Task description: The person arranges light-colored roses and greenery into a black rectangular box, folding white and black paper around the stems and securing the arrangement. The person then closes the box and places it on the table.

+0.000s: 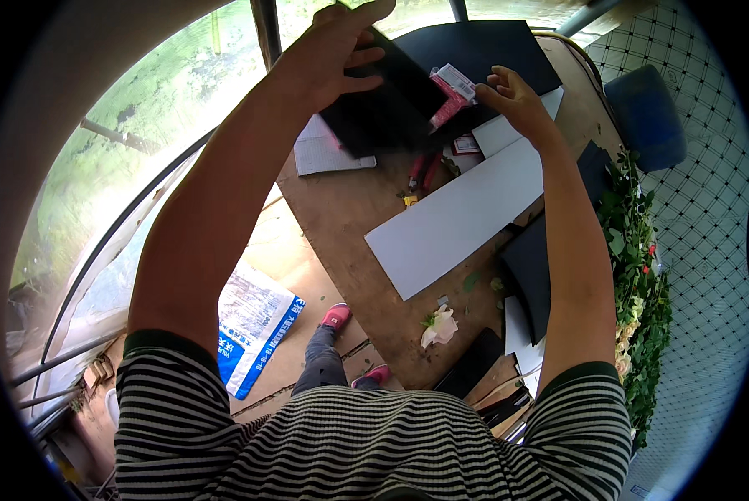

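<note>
The left hand [328,65] has its fingers spread apart over a blurred, flat black rectangular panel [395,108] at the brown surface's [332,225] far end; its hold cannot be told. The right hand's [518,103] fingers half-curl beside a pink-and-white plastic packet [455,83], grip unclear.

The brown table [341,230] carries a long white board [466,217] set aslant. On the near part lies a pale rose [439,327], green leaf scraps [471,280] between it and the board. Beyond the board sits a red-handled tool [429,171], a small yellow piece [409,201] just beside it. A large black sheet [500,54] covers part of the far end; a flat black piece [472,364] lies near the rose
</note>
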A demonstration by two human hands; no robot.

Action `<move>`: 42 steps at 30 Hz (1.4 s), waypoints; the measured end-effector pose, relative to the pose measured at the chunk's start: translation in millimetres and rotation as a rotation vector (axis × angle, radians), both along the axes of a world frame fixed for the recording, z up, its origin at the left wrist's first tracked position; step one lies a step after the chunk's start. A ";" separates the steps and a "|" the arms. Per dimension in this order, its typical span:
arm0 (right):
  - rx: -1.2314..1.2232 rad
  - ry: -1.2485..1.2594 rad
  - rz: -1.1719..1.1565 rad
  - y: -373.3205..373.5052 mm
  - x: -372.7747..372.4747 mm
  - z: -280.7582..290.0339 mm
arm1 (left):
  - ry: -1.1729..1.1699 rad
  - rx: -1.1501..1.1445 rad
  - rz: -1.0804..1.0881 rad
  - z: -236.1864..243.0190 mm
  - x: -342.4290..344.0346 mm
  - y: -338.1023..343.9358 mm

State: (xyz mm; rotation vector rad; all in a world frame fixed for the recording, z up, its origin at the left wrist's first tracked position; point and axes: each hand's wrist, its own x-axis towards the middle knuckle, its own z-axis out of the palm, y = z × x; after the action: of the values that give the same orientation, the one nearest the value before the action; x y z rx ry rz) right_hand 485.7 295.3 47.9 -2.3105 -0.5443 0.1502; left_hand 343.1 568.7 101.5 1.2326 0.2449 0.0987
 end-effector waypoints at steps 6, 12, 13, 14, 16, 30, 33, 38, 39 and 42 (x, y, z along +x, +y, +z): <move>0.102 0.314 -0.163 -55.7 -36.6 -6.6 | 0.168 -0.055 0.330 -105.0 -45.5 17.0; 0.242 0.574 -0.296 -29.1 -63.9 -43.0 | 0.198 0.181 0.265 -134.5 -47.1 21.3; 0.351 0.597 -0.374 -22.1 -59.3 -50.5 | 0.245 0.102 0.285 -138.6 -45.1 26.0; 0.491 0.650 -0.389 -16.8 -55.3 -56.1 | 0.292 0.027 0.301 -136.0 -42.4 29.0; 0.768 0.758 -0.413 -7.2 -49.9 -62.6 | 0.409 -0.110 0.141 -123.7 -38.1 26.9; 1.149 0.859 -0.518 10.9 -31.1 -88.0 | 0.518 -0.117 -0.201 -55.8 13.2 -16.7; 1.214 0.875 -0.411 3.2 -28.4 -96.0 | 0.310 -0.282 -0.128 -67.4 10.5 -14.9; 1.318 0.819 -0.272 -6.5 -42.4 -102.3 | -0.029 -0.274 -0.112 5.9 42.7 -11.1; 1.070 0.681 -0.309 -0.1 -44.1 -105.7 | -0.092 -0.250 -0.098 23.8 47.3 -20.8; 0.185 -0.368 0.004 29.1 -42.8 -104.8 | -0.104 -0.445 -0.251 41.7 75.5 -19.6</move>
State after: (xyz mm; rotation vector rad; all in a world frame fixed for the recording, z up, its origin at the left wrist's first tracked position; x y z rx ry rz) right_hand 442.9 324.4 -56.9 -2.1633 -0.7132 -0.3178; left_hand 418.5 549.1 143.1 0.8040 0.0162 -0.1056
